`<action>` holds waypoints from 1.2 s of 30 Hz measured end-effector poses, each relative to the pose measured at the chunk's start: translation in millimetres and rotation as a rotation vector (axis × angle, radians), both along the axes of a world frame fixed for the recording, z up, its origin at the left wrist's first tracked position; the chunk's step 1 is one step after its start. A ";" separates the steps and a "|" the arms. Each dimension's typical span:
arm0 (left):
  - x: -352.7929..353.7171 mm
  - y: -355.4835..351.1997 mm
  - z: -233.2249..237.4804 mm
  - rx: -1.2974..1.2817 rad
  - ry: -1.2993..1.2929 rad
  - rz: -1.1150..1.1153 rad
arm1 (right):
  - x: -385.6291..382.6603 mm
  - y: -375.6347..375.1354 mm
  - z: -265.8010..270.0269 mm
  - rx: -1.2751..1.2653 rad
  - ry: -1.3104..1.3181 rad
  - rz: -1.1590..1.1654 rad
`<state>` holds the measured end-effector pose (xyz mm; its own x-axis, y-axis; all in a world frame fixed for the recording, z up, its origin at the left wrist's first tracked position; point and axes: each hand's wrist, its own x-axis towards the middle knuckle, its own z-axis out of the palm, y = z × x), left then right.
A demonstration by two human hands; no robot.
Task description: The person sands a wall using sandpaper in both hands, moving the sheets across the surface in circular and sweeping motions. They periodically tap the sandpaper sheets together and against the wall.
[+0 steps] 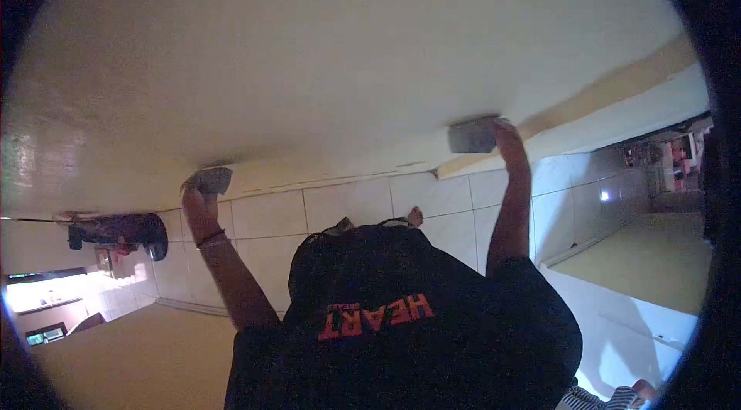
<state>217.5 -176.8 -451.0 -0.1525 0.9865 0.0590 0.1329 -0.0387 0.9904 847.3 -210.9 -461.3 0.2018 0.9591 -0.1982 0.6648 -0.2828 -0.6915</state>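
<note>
My left hand (pixel 199 188) is closed around a small flat grey piece (pixel 214 179), whose edge lies at the pale wall (pixel 332 55) just above the floor line. It casts a soft shadow there. A band circles my left wrist. Farther right and higher on the wall, my right hand (pixel 506 136) grips one end of a larger flat grey rectangular plate (pixel 472 135). Its upper edge meets the wall surface, and my fingers partly cover its right end. Exactly what kind of tool the two grey pieces are, I cannot tell.
Light floor tiles (pixel 347 205) run along the wall's foot, with my bare foot (pixel 415 216) on them. The wall has a corner edge (pixel 437 174) at right. A dark rounded object (pixel 154 236) stands at left. Someone's striped clothing (pixel 590 398) shows at bottom right.
</note>
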 end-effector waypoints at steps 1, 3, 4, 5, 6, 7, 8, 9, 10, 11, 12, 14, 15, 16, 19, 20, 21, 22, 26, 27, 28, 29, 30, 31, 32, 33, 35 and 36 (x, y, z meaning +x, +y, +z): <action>-13.7 4.0 -2.4 -0.028 -0.274 0.029 | -18.0 -5.9 45.6 -0.137 0.144 -0.100; 4.3 12.4 -15.4 -0.069 -0.363 -0.049 | 5.2 0.4 -46.3 0.285 0.222 0.119; 22.1 18.5 -24.0 -0.105 -0.448 -0.134 | -56.1 9.6 2.4 0.014 0.378 0.074; 44.4 25.6 -43.5 -0.002 0.114 -0.102 | -73.4 20.5 -52.1 0.328 0.348 0.358; 70.8 26.2 -59.5 0.102 0.675 -0.063 | -124.2 29.3 -24.9 0.219 0.386 0.476; 105.6 15.2 -52.4 0.101 0.673 -0.068 | -189.8 41.0 4.5 0.107 0.424 0.594; 144.1 3.9 -36.1 0.174 0.781 -0.125 | -234.9 49.5 -29.0 0.265 -0.381 0.809; 162.4 -0.9 -26.9 0.247 0.888 -0.181 | -276.2 46.7 -5.3 0.233 -0.060 0.746; 162.3 0.3 -28.4 0.211 0.840 -0.181 | -295.1 49.0 6.1 0.229 -0.062 0.746; 160.8 1.5 -31.6 0.175 0.791 -0.178 | -308.2 50.6 14.1 0.108 -0.173 0.722; 144.2 5.7 -38.1 0.152 0.880 -0.086 | -312.9 51.8 17.5 -0.011 -0.285 0.695; 67.4 22.8 -65.5 0.139 0.747 -0.008 | -253.9 55.3 16.4 0.095 -0.068 0.591; 24.3 30.1 -77.8 0.151 0.523 -0.020 | -225.4 47.5 37.2 -0.098 0.329 0.390; -5.3 25.3 -68.0 0.138 -0.026 -0.053 | -178.3 50.5 -13.0 0.416 0.225 0.542; -24.9 -0.9 -21.4 0.147 -0.254 0.042 | -84.9 13.3 15.3 0.311 -0.077 0.138; -22.2 -1.6 -14.7 0.167 0.069 0.153 | -100.3 -3.7 67.0 0.210 -0.031 -0.151; -13.4 1.9 -14.8 0.170 0.065 0.143 | -52.3 7.0 26.1 0.006 0.028 -0.142; -0.5 4.3 -15.4 0.171 0.334 0.038 | -40.9 12.0 -16.0 0.250 0.014 -0.002; 129.1 16.6 -43.4 0.220 -0.391 0.310 | -132.4 29.5 2.0 0.365 -0.414 0.477; 169.9 7.9 -35.0 0.201 -0.380 0.373 | -174.2 31.7 22.8 0.060 -0.355 0.488; 195.7 -0.1 -28.2 0.046 -0.314 0.325 | -192.5 37.9 -39.8 0.520 -0.297 0.525; 220.8 -9.7 -18.1 0.047 -0.315 0.303 | -219.6 32.9 -10.3 0.223 -0.261 0.644; 242.7 -17.5 -8.4 -0.029 -0.413 0.174 | -228.1 32.7 7.9 0.172 -0.138 0.596; 254.6 -23.1 -3.1 -0.102 -0.508 0.049 | -228.4 32.3 17.0 0.125 -0.014 0.552; 252.7 -21.3 -12.6 -0.100 -0.505 0.043 | -213.5 29.5 11.0 0.265 -0.028 0.482; 240.8 -14.1 -30.4 -0.080 -0.509 0.115 | -181.5 41.0 -18.2 0.386 -0.201 0.655; 190.3 -3.9 -38.0 0.049 -0.039 0.116 | -118.5 37.5 7.9 0.200 0.079 0.510; 167.3 -5.3 -28.5 0.151 0.436 0.039 | -69.1 31.2 -23.6 0.334 0.104 0.471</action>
